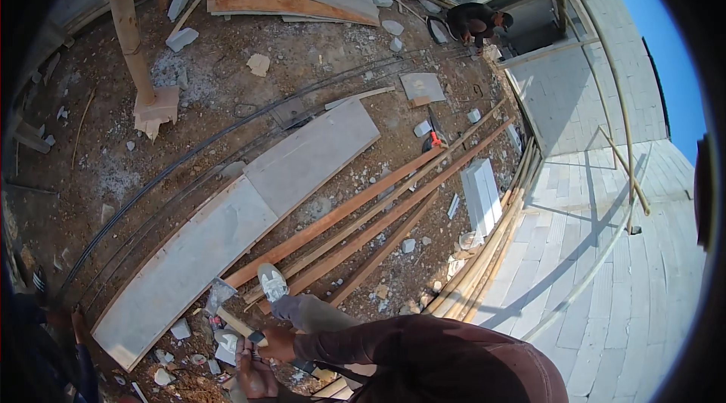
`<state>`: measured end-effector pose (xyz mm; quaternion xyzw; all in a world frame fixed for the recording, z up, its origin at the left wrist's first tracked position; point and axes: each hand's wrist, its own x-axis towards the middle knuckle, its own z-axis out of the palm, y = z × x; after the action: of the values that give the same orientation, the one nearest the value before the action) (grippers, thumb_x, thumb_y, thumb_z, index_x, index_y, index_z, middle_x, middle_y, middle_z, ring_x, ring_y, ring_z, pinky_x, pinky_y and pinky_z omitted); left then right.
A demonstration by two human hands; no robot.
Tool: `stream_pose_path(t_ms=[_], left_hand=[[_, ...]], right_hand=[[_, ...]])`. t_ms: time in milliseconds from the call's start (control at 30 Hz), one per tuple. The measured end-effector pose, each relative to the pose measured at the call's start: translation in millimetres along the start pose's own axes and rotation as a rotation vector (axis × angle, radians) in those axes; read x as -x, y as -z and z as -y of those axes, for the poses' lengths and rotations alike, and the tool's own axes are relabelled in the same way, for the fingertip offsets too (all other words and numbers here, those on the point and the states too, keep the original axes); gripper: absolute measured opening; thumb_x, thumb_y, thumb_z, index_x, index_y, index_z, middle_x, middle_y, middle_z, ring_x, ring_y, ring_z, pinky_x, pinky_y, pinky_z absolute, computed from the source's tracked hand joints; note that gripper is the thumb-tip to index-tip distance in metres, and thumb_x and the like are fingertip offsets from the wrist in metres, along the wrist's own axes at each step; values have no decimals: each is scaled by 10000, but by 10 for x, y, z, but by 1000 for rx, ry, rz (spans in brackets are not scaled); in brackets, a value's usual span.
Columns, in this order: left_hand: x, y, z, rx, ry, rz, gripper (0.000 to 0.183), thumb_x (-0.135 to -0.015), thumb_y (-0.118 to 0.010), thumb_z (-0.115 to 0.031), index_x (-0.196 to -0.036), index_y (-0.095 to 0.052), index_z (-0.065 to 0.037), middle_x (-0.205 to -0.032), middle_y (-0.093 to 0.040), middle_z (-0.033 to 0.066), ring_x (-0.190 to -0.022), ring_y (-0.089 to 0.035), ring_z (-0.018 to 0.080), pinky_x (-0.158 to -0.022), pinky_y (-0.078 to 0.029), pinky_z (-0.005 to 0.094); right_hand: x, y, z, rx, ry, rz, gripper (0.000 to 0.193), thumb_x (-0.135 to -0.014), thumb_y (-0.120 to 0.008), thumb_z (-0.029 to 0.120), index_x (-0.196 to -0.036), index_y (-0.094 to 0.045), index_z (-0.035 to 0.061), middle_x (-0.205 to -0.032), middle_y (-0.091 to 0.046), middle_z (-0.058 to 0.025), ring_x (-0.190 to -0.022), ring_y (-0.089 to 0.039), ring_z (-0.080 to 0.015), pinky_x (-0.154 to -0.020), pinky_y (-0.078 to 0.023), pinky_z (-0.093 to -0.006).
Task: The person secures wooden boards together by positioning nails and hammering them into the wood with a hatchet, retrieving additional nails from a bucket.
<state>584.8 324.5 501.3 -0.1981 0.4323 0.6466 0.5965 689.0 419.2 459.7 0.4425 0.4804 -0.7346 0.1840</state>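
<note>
1. Left hand [255, 377], seven o'clock: fingers curled, contents too blurred to tell.
2. Right hand [281, 345]: closed on a wooden piece [239, 324], seven o'clock, long axis pointing toward ten.
3. Timber beams [333, 217]: pointing toward two.

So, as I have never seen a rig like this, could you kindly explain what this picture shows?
There is no robot: these are a person's bare hands, seen looking down from a wide fisheye camera on their head, so straight edges bend. The brown sleeve at the bottom leads to the right hand, which appears to grip a piece of pale wood, perhaps a tool's handle. The left hand is close beside it; what it holds, if anything, is unclear. On the bare soil lie long grey boards, reddish timber strips, white blocks and a red-handled tool. A co-worker bends down at the far upper right.
</note>
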Motion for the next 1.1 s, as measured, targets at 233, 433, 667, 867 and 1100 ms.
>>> stream_pose_path(t_ms=[233, 433, 667, 867, 1100], left_hand=[[-385, 240, -32, 88, 44, -47, 402, -956, -496, -109, -1320, -409, 38, -1257, -544, 154, -1135, -537, 219, -965, -443, 308], [-1196, 1089, -327, -110, 45, -197, 302, -984, -453, -129, -1257, -488, -6, -1091, -624, 129, -978, -618, 191, -849, -504, 341], [-1937, 1786, -651, -1486, -663, 235, 254, -877, -646, -265, -1077, -661, -110, -859, -623, 113, -825, -649, 298, -709, -515, 406], [-2219, 2262, -474, -1654, -678, 516, 204, -810, -709, -265, -960, -678, -130, -887, -585, 81, -808, -638, 305, -683, -514, 425], [-2514, 2959, -288, -1409, -897, 331, 164, -819, -718, -203, -946, -690, -105, -862, -608, 93, -791, -637, 299, -672, -511, 400]], right_hand=[[-187, 242, 231, -18, 153, -23, 209, -850, -610, 170, -863, -627, -37, -630, -638, -68, -453, -598, -140, -440, -480, -314], [-1065, 278, 97, -109, 78, -5, 133, -886, -611, 111, -836, -598, -12, -665, -617, -40, -472, -561, -105, -433, -444, -272], [-1942, 245, -321, -36, -21, 88, 166, -876, -639, 133, -781, -579, 10, -632, -585, -26, -468, -543, -94, -430, -430, -286], [-2307, 59, -257, 82, -191, 183, 140, -874, -639, 130, -900, -572, 10, -686, -580, -20, -484, -528, -96, -436, -413, -244], [-2411, -10, -323, 383, -66, 90, 198, -912, -628, 174, -830, -568, 4, -641, -582, -28, -475, -534, -89, -444, -412, -259]])
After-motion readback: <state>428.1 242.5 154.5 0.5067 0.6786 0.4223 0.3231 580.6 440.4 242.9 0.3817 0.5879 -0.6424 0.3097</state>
